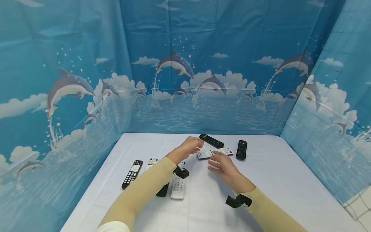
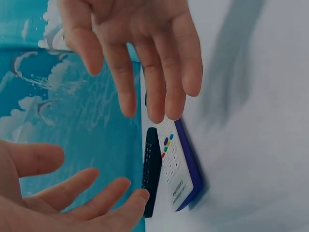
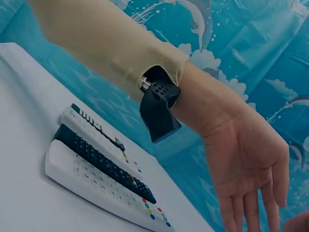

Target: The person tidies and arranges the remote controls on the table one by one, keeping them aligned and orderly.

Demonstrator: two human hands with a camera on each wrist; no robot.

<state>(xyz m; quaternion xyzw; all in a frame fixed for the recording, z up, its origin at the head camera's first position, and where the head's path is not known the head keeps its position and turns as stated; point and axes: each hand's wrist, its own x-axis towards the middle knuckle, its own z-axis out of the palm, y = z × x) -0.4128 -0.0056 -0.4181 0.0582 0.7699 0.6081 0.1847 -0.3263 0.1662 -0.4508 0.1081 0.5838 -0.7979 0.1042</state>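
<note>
Both hands are raised over the table with relaxed, spread fingers and nothing in them. My left hand (image 1: 189,147) is to the left of a white remote control (image 1: 205,154) with purple sides. Just in front of that remote is my right hand (image 1: 227,167), its fingertips overlapping the remote's near edge in the head view. The left wrist view has the two palms facing each other, with the white remote (image 2: 181,174) lying past the fingers beside a black remote (image 2: 152,169). Behind the white one lies a black remote (image 1: 211,140); another black remote (image 1: 242,150) lies to its right.
Left of the hands is a row of remotes: a black one with white keys (image 1: 132,174), a white one (image 1: 152,162), a black one (image 1: 163,190) and a silver-white one (image 1: 178,186), partly hidden by the left sleeve. A dolphin-print curtain (image 1: 203,112) borders the white table (image 1: 208,206).
</note>
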